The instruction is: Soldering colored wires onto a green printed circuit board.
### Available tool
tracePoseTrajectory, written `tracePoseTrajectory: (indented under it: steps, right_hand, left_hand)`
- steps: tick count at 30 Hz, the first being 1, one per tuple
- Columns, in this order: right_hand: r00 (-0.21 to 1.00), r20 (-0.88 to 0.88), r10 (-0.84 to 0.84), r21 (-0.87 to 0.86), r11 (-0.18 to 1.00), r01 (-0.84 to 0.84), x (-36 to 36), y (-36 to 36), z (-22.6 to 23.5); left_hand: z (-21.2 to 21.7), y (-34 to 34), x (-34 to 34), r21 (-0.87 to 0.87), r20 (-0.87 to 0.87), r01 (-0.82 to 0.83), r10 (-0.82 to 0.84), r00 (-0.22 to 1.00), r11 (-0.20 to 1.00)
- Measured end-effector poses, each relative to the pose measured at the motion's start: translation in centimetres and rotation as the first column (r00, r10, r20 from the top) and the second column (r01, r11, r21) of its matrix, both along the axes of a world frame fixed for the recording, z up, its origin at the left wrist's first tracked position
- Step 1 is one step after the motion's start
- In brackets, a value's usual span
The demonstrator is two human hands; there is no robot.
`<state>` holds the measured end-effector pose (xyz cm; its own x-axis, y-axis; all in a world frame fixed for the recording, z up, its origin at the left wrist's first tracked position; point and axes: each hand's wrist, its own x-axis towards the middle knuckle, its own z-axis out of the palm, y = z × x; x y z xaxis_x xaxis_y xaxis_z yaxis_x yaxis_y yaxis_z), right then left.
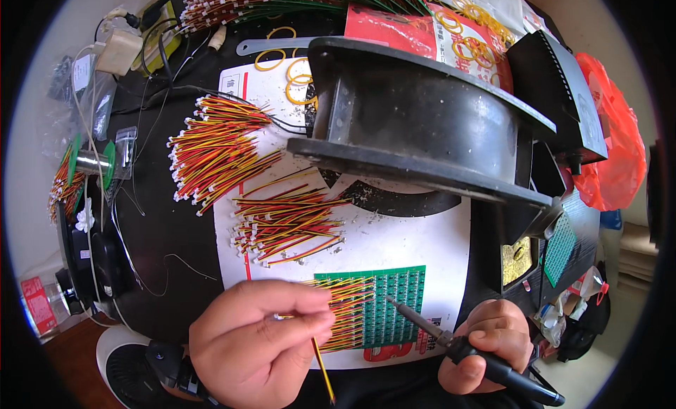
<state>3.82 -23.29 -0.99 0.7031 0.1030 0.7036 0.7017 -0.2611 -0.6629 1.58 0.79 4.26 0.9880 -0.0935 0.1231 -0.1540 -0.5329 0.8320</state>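
A short yellow, red and black wire lead (324, 372) is pinched between the thumb and fingertips of my left hand (257, 342), its lower end hanging free. My right hand (498, 331) grips the black handle of a soldering iron (503, 374). The iron's tip points up and left, over or against the green circuit board (405, 303); contact cannot be told. Rows of coloured leads (346, 317) lie across the board's left part, some hidden behind my left hand. Beyond it rest a loose pile of leads with white plugs (289, 226) and a bigger pile (218, 152).
A large black spool-shaped housing (422, 117) stands over the white sheet (451, 233). On the right are a black box (556, 92), gold cleaning wool (517, 261) and another green board (561, 247). A solder reel (93, 162) stands left; rubber bands (299, 82) lie farther back.
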Motion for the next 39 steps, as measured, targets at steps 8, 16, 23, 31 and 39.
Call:
tracePoseTrajectory:
  steps: [8, 16, 23, 31, 39]
  right_hand:
    - [0.999, -0.034, -0.028, -0.019, 0.999, 0.028, -0.1, 0.2, -0.6]
    - [0.995, -0.095, -0.039, -0.037, 0.999, 0.036, -0.6, 0.2, -0.2]
    - [0.966, -0.228, 0.124, -0.054, 0.989, -0.139, 0.7, 0.3, 2.6]
    - [0.965, -0.234, 0.120, -0.072, 0.988, -0.140, 0.7, 0.4, 2.7]
    - [0.956, -0.260, 0.138, -0.058, 0.986, -0.158, 0.7, 0.5, 2.5]
  left_hand:
    - [-1.9, -0.8, -0.4, -0.008, 0.086, 0.088, -0.087, 0.993, 0.996]
    - [-2.4, -2.4, -0.9, 0.214, 0.215, 0.083, -0.130, 0.968, 0.973]
    - [-2.9, -2.8, -0.3, 0.313, 0.179, 0.170, -0.233, 0.956, 0.935]
    - [-2.9, -3.0, -0.1, 0.359, 0.229, 0.130, -0.223, 0.948, 0.924]
    - [-3.6, -3.1, -0.4, 0.298, 0.216, 0.095, -0.164, 0.962, 0.950]
